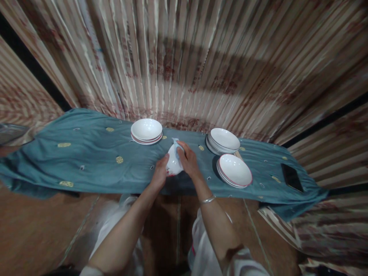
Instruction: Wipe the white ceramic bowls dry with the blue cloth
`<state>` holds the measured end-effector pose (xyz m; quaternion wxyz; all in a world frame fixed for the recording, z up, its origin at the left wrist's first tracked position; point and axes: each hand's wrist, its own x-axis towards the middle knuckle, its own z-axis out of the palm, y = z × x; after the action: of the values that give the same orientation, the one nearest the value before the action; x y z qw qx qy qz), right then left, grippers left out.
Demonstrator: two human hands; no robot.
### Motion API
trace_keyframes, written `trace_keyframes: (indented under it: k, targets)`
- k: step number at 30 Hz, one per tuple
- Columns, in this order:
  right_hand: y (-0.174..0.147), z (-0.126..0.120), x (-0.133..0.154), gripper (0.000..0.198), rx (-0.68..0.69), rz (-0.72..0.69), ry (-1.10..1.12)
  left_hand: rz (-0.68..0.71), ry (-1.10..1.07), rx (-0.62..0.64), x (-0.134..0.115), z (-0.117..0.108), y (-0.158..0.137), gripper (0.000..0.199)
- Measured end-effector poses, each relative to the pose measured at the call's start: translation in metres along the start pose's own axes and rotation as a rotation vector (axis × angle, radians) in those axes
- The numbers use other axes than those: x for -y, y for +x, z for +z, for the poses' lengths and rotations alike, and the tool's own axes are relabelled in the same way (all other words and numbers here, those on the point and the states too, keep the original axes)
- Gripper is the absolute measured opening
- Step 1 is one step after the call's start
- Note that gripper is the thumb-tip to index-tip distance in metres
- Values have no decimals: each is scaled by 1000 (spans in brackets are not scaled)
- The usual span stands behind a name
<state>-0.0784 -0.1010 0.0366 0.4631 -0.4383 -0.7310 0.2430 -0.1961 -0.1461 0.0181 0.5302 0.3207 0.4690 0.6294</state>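
Note:
Over the front of the cloth-covered table, a white bowl (173, 163) with red decoration near its lower edge is tilted between my two hands. My left hand (160, 171) grips its left side, thumb on the surface. My right hand (188, 158) presses a pale blue cloth (176, 147) against the bowl's upper right; part of the cloth sticks out above the fingers. A bracelet circles my right wrist. Beyond my left hand stands a stack of white bowls (147, 129). To the right of my right hand is another stack of bowls with red rims (235, 171).
Behind the red-rimmed stack stands a taller stack of white dishes (224, 139), partly over a light brown flat piece. A black phone (291, 177) lies near the right end of the teal tablecloth (94, 163). A patterned curtain (184, 69) hangs along the table's back edge.

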Motion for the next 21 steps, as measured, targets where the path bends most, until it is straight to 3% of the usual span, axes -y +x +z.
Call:
trace_keyframes:
  k: [10,16,21]
  targets:
    - [16,11,-37,24,-90,551,533,-45,-98,-86,2,-4,0,49]
    - [11,20,-44,22,-79,644,629,-168,-336,-142,-10,-1,-1,41]
    - [6,29,-41,23,-120,673,743,-169,-510,-176,-18,0,1,28]
